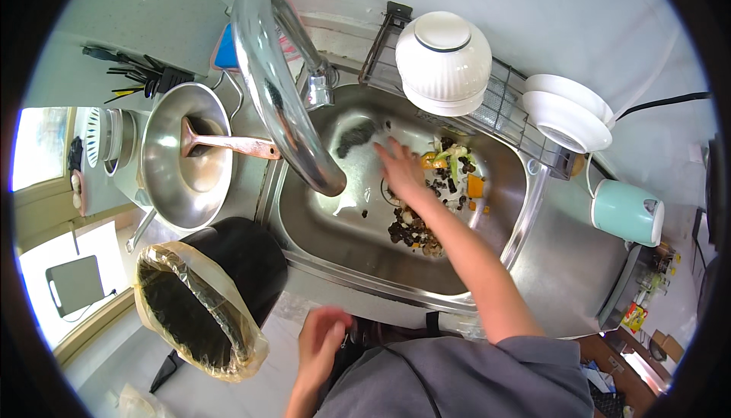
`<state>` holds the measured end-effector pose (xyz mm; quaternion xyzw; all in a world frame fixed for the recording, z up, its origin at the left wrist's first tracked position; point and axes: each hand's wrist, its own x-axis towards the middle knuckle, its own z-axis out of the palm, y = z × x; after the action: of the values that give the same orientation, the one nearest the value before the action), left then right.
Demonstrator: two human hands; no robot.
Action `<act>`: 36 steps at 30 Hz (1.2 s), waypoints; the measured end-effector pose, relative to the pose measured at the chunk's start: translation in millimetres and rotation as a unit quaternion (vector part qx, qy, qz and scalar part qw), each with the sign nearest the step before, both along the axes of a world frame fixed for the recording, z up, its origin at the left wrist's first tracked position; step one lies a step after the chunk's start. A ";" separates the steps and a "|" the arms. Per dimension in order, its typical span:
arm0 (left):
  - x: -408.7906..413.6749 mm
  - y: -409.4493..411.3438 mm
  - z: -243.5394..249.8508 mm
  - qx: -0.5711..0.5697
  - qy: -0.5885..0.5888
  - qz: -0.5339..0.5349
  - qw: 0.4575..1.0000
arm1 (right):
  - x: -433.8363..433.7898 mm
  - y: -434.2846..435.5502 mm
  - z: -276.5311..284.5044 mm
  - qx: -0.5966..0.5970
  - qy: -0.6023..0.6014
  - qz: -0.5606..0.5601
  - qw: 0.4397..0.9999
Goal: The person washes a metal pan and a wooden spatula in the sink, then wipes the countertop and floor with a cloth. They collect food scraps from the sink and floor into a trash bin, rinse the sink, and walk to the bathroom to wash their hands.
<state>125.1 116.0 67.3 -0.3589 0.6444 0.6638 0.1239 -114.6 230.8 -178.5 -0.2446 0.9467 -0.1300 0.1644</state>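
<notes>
My right hand [401, 171] reaches into the stainless steel sink [320, 229], its fingers spread over the basin floor, with nothing visible in it. Beside and below it lie dark, wet food scraps [414, 229], partly hidden by my forearm. Orange pieces [475, 186] and pale green vegetable scraps [455, 158] are among the waste right of the hand. A dark patch [357, 137] shows in the basin left of my fingertips. Close to my body, outside the sink, my left hand [321, 335] hangs loosely curled, thumb apart; nothing shows in it.
A curved chrome faucet [268, 75] arches over the sink's left side. Left stands a metal pan [214, 178] with a wooden-handled spatula [240, 145]; below is a lined black bin [245, 264]. White bowls [442, 67] and dishes [565, 109] sit on a wire rack [508, 84].
</notes>
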 end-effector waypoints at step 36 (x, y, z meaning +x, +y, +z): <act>87.5 -67.8 98.4 -0.360 -0.020 0.178 0.916 | 116.7 106.4 -32.6 -0.221 -0.574 -0.149 0.774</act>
<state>212.6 48.1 165.7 -0.5008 0.7630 0.3903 -0.1210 2.2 337.3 -211.1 -0.0105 0.6460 -0.4751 0.5975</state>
